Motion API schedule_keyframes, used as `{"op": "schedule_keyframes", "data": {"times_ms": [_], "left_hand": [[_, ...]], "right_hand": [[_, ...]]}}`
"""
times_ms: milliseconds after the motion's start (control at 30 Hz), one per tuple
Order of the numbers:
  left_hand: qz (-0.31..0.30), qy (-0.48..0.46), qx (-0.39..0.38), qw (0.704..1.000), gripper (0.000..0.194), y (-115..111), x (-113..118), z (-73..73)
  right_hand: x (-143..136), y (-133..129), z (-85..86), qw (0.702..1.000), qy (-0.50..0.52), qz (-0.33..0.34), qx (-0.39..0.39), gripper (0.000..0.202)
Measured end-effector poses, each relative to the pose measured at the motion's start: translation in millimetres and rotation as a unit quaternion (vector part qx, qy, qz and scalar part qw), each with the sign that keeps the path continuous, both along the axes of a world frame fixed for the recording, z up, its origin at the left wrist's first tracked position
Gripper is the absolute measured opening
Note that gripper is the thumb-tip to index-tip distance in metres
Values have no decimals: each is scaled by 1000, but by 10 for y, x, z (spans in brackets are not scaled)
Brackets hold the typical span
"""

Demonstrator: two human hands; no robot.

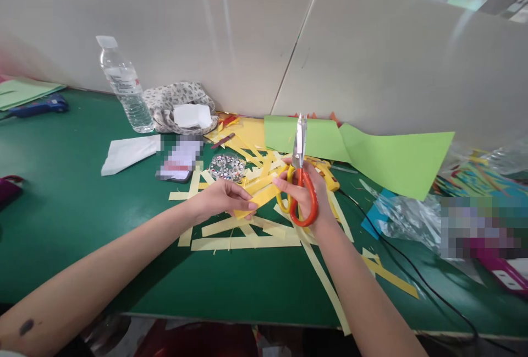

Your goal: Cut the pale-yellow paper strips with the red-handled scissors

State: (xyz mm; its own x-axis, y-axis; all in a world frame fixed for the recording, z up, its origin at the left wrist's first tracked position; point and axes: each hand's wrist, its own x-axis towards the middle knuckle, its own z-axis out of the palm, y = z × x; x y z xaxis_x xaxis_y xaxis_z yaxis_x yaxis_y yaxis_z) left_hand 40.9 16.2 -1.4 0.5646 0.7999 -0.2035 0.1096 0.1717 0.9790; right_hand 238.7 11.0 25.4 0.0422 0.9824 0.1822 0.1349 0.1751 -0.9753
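Note:
Between the thumb and fingers of my left hand (229,198) is one end of a yellow paper strip (264,194). My right hand (311,189) holds a pair of scissors (303,181) with one red and one yellow handle loop, blades upright and together. Its thumb also touches the far end of the strip. Beneath both hands lies a loose pile of pale yellow paper strips (247,242). A round clear case of small coloured gems (226,168) sits just beyond my left hand. Partly hidden behind my right hand is a yellow glue gun (330,178).
A water bottle (126,90), a patterned cloth pouch (181,98) and a phone (180,159) stand or lie at back left. Green sheets (396,156) lean along the wall. Clear plastic wrap (412,222) and a black cord (396,250) are at right on the green table (74,197).

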Motion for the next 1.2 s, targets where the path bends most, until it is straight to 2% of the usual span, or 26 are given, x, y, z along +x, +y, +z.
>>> {"op": "schedule_keyframes", "data": {"times_ms": [100, 200, 367, 600, 767, 867, 1067, 1200], "left_hand": [[50, -66, -75, 994, 11, -36, 68, -26], [91, -108, -119, 983, 11, -43, 109, -58], [123, -131, -141, 974, 10, -39, 117, -77], [177, -173, -167, 954, 16, -36, 116, -104], [203, -181, -178, 946, 19, -27, 117, -103], [196, -163, -159, 954, 16, -43, 127, -90], [141, -116, -88, 979, 9, -104, 177, -84], [111, -97, -76, 986, 10, -114, 181, -65]], "right_hand": [[-25, 9, -55, 999, 35, -24, -8, 45], [-58, 10, -107, 998, 49, 10, -31, 49], [-95, 18, -149, 996, 72, 44, -39, 47], [-140, -23, -103, 997, 77, 21, -23, 45], [-132, -21, -101, 997, 71, -23, 2, 49], [-144, -40, -88, 998, 53, -41, 9, 48], [-221, -118, -63, 999, 52, -2, 4, 40], [-207, -111, -77, 998, 55, -3, 15, 41]]}}
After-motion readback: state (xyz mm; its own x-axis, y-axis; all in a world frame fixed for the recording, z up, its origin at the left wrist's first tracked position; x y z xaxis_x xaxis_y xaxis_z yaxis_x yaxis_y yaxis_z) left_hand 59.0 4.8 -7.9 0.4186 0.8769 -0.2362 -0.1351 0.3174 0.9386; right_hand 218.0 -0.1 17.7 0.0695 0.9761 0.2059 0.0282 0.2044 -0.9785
